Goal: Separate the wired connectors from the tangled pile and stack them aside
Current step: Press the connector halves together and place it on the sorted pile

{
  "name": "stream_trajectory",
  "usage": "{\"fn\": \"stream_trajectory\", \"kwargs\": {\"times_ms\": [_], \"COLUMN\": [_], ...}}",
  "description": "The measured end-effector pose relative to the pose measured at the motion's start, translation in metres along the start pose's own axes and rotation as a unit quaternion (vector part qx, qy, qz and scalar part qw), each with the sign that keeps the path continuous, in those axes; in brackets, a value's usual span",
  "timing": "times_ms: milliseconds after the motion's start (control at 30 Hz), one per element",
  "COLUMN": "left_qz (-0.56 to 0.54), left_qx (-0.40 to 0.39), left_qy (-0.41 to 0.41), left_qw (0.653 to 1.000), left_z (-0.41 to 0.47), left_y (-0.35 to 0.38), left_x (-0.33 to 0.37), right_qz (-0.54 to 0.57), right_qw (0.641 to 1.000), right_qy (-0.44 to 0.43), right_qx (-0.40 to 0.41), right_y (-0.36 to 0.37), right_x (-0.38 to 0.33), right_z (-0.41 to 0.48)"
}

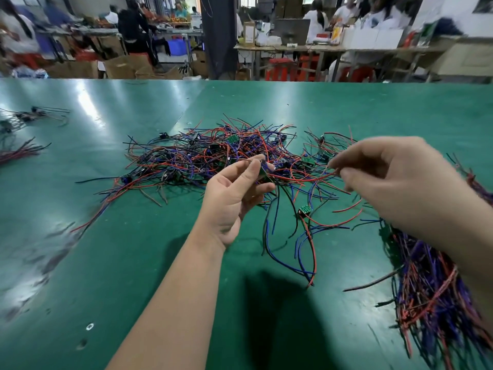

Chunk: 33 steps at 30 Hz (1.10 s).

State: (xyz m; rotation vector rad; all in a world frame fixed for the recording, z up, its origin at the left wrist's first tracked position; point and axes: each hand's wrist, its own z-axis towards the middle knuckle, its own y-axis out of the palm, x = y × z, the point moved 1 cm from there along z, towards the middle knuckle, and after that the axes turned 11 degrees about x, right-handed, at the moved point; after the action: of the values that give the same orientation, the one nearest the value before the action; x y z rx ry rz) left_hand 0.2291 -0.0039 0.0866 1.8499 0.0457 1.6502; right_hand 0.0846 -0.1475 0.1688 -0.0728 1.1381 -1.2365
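Broad green desk [106, 236], tangled pile of red, blue and black wires [202, 156] at centre, sorted wire bundle [432, 289] at right. Above the pile, the left hand [234, 193] grips a small green-board wired connector [264, 169]; the right hand [394, 182] pinches its red wire [301, 179].

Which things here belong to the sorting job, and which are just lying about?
Job:
- pile
- connector, held by left hand
- red wire, pinched by right hand
- stack at right

Lying about:
- cardboard boxes
- red stools
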Motion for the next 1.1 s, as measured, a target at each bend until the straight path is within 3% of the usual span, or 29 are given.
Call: {"fn": "stream_trajectory", "kwargs": {"times_ms": [100, 233, 300, 400, 533, 633, 733, 867, 933, 1000, 1100], "left_qz": [0.001, 0.002, 0.003, 0.018, 0.028, -0.004, -0.016, 0.026, 0.061, 0.088, 0.136], "left_qx": [-0.023, -0.050, -0.061, -0.082, -0.108, -0.124, -0.139, -0.118, -0.125, -0.166, -0.234], "left_qy": [-0.017, -0.027, -0.025, -0.016, 0.005, 0.013, 0.005, 0.006, 0.005, -0.012, -0.042], "left_qw": [1.000, 0.998, 0.998, 0.996, 0.994, 0.992, 0.990, 0.993, 0.990, 0.982, 0.962], "left_z": [-0.002, -0.004, -0.007, -0.012, -0.017, -0.017, -0.020, -0.018, -0.017, -0.018, -0.024], "left_y": [0.000, 0.005, 0.009, 0.015, 0.022, 0.025, 0.028, 0.028, 0.026, 0.025, 0.027], "left_x": [0.001, 0.001, 0.000, -0.002, -0.004, -0.007, -0.009, -0.012, -0.013, -0.013, -0.015], "right_qz": [-0.007, 0.105, 0.121, 0.123, 0.227, 0.354, 0.383, 0.279, 0.279, 0.353, 0.475], "right_qw": [0.996, 0.985, 0.989, 0.986, 0.927, 0.861, 0.849, 0.914, 0.926, 0.900, 0.835], "right_qy": [-0.018, -0.022, -0.003, 0.088, 0.215, 0.248, 0.236, 0.189, 0.149, 0.149, 0.190], "right_qx": [0.085, 0.133, 0.087, -0.064, -0.208, -0.268, -0.278, -0.225, -0.208, -0.207, -0.204], "right_y": [0.005, 0.006, 0.008, 0.018, 0.028, 0.025, 0.020, 0.005, -0.007, -0.016, -0.020], "right_x": [-0.004, -0.016, -0.018, -0.015, -0.006, 0.001, 0.007, 0.019, 0.023, 0.027, 0.031], "right_z": [0.012, 0.008, 0.002, -0.007, -0.017, -0.023, -0.029, -0.030, -0.029, -0.027, -0.024]}}
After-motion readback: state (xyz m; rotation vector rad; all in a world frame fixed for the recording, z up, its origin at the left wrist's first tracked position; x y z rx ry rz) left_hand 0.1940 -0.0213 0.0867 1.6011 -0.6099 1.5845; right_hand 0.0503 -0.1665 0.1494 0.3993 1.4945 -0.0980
